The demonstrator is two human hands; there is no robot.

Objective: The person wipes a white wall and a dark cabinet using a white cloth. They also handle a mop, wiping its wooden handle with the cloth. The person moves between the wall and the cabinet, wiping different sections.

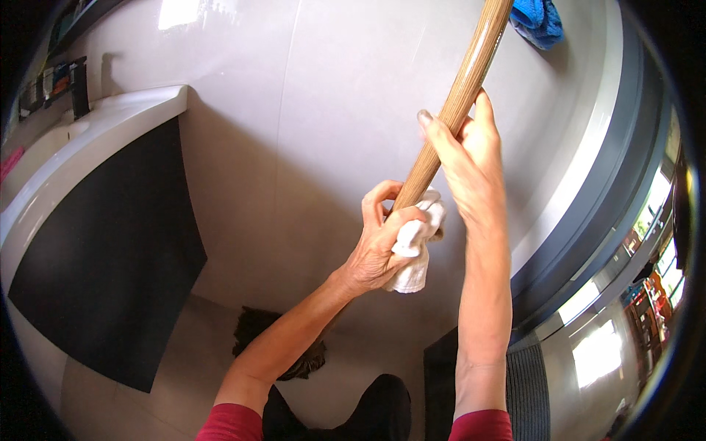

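Head view shows a long, round, brown wood-grained pole slanting from the top edge down to the left before a glossy pale grey wall. The left hand curls around its lower stretch, also clasping a crumpled white cloth. Higher up, the right hand grasps the pole, thumb across its front. A fluffy blue cloth is near the pole's upper part.

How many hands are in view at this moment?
2: the left hand, with a crumpled white cloth at the round brown wooden pole; the right hand, higher on the pole. No others show.
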